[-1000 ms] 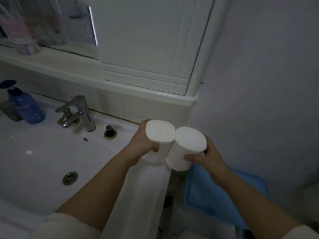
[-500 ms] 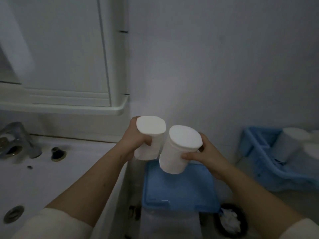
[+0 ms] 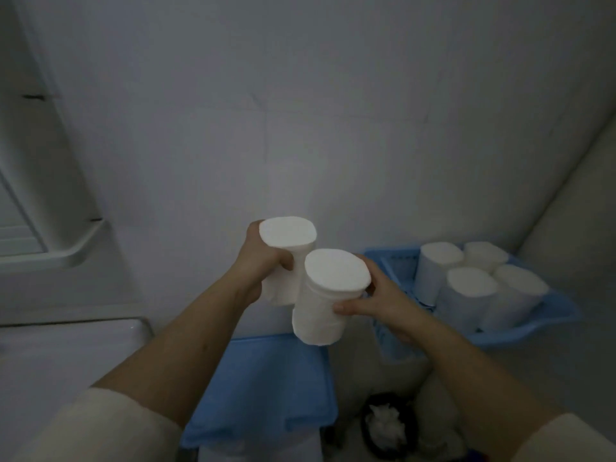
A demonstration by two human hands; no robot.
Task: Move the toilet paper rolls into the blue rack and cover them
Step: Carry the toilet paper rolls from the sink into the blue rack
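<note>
My left hand [image 3: 258,270] grips a white toilet paper roll [image 3: 287,243], held upright in mid-air. Beside it, my right hand [image 3: 380,303] grips a second white roll [image 3: 328,295], slightly lower and nearer to me; the two rolls touch. To the right, against the wall, the blue rack [image 3: 396,263] holds several upright white rolls [image 3: 470,288]. Its left part, just behind my right hand, shows bare blue slats. A flat blue lid [image 3: 266,388] lies below my hands.
The sink counter edge [image 3: 100,331] lies at the left, with a white cabinet ledge [image 3: 66,255] above it. A dark waste bin [image 3: 386,425] with crumpled paper sits on the floor. A plain wall fills the background, with a corner at the right.
The view has swung right, away from the sink. Both hands carried their rolls rightward, and the blue rack with its rolls has come fully into view beside my right hand.
</note>
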